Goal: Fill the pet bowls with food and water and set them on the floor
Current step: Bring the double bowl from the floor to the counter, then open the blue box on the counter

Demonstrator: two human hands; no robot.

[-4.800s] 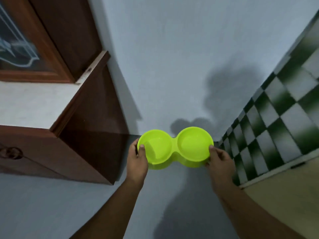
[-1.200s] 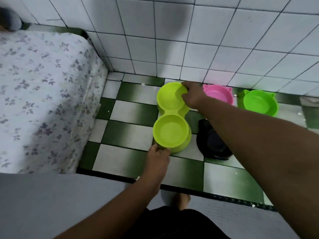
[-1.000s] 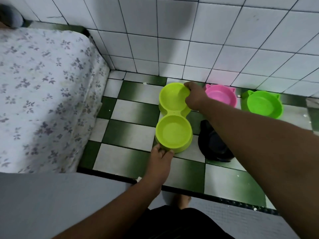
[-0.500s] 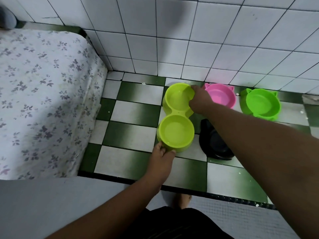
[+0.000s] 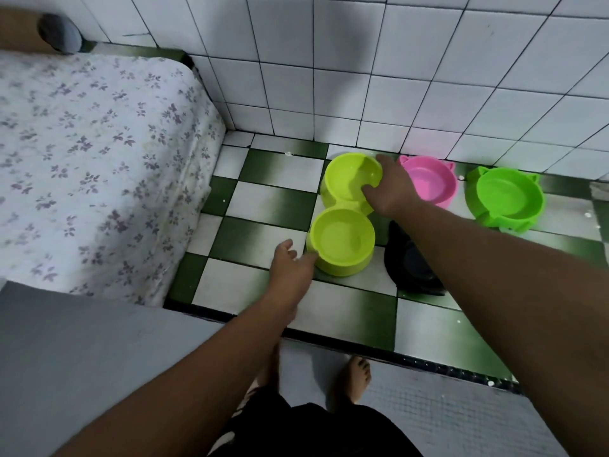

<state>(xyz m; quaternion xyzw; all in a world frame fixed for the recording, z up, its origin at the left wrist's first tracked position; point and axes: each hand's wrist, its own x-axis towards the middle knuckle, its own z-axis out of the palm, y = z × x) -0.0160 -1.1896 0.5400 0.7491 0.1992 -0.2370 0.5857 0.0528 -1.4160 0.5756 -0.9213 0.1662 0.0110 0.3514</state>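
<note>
A yellow-green double pet bowl (image 5: 341, 240) stands on the green-and-white checkered floor (image 5: 273, 206), one cup near me and the other toward the tiled wall. My right hand (image 5: 392, 189) grips the rim of the far cup, thumb inside and fingers over the edge. My left hand (image 5: 290, 265) is at the left side of the near cup, its fingers loose, one fingertip touching the rim. I cannot tell what either cup holds.
Right of the double bowl are a pink bowl (image 5: 428, 183) and a green bowl (image 5: 507, 196) by the wall, and a black bowl (image 5: 412, 265) partly under my right arm. A floral-sheeted mattress (image 5: 99, 159) fills the left. My bare feet stand on grey flooring (image 5: 461, 407).
The double bowl has settled on the floor. My left hand has let go of the near cup's front edge and shifted left. My right hand still grips the far rim.
</note>
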